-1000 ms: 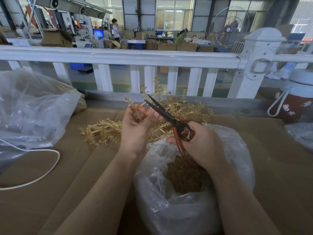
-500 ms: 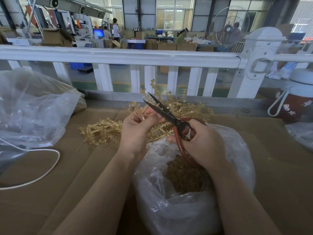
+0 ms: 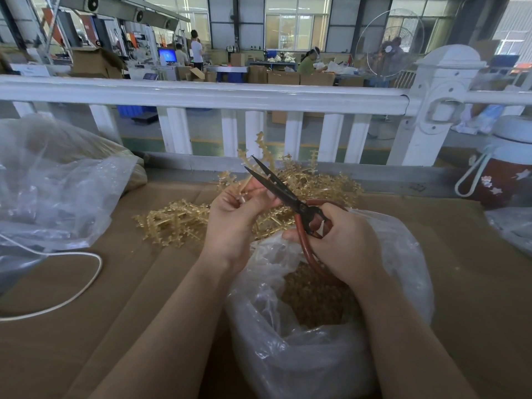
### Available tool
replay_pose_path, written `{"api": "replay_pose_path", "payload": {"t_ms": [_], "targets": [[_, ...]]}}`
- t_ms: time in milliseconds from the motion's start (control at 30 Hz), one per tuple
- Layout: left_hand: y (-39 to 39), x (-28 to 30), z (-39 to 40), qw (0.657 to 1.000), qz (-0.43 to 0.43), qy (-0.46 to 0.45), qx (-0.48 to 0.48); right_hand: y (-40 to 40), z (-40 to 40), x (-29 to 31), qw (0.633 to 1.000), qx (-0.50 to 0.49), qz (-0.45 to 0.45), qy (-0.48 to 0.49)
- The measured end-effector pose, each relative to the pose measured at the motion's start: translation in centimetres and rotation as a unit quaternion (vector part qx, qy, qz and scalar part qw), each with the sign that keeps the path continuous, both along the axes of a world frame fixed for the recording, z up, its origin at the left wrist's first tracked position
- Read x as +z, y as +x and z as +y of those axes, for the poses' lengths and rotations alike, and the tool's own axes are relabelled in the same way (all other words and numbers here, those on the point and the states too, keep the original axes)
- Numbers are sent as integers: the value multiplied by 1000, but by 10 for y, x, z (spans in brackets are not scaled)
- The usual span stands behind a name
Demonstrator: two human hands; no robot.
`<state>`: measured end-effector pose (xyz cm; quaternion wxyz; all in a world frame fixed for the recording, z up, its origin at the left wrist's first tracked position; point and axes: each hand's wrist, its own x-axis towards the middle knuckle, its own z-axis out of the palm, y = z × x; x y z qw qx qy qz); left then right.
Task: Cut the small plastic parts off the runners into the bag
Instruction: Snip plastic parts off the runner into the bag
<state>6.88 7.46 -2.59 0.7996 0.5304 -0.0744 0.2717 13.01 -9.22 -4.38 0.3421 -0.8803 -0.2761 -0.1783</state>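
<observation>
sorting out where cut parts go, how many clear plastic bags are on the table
3: the open bag under the hands holding cut parts, a large bag at far left, and a bag edge at far right, mostly out of frame.

Scissors [image 3: 283, 194] handle loops partly buried in right hand [image 3: 339, 243] grip — flask [image 3: 506, 168] cropped at edge

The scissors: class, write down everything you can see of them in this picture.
The scissors have two long, dark, pointed blades that look like metal, and reddish-brown loop handles. The blades stand slightly apart, tips pointing up and away toward the white railing. The right hand grips the handles, fingers curled through the loops, above the open clear plastic bag. A pale plastic runner, pinched by the left hand, lies against the blades; the lower handle is partly hidden behind the right hand.
</observation>
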Motion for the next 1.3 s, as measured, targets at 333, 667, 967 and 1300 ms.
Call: {"api": "replay_pose_path", "payload": {"t_ms": [333, 667, 967, 1300], "targets": [[1, -3, 2, 1000, 8, 2, 13, 4, 0, -3, 1000, -5, -9, 6], [2, -4, 2, 998, -10, 51, 29, 3, -1, -2, 1000, 5, -17, 10], [5, -6, 4, 999, -2, 24, 23, 3, 0, -3, 999, 14, 14, 24], [5, -8, 6, 999, 0, 42, 30, 1, 0, -3, 999, 9, -31, 30]]}}
